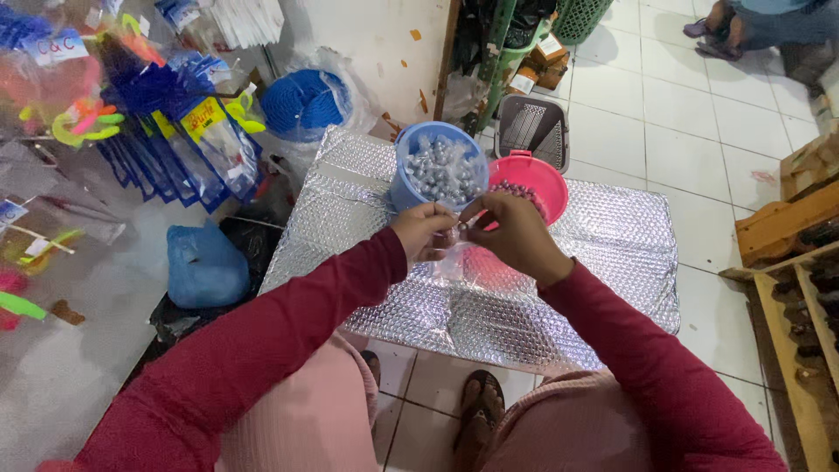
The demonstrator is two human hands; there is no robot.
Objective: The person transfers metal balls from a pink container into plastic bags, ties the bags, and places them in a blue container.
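Left hand [422, 234] and right hand [514, 234] meet above the silver bubble-foil worktop [603, 262]. Both grips are closed, pinching the mouth of a small clear plastic bag [456, 255] that hangs between them. At 12 o'clock of the hands stands a blue plastic bucket of grey metal weights [441, 166]; a pink plastic bucket [535, 182] sits at 1 o'clock, touching it.

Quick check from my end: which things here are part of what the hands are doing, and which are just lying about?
In use: left hand, right hand, small clear bag, blue tub of grey weights, pink tub, silver mat.

Lying about: blue rope coil, dark basket, blue sack, hanging packets.
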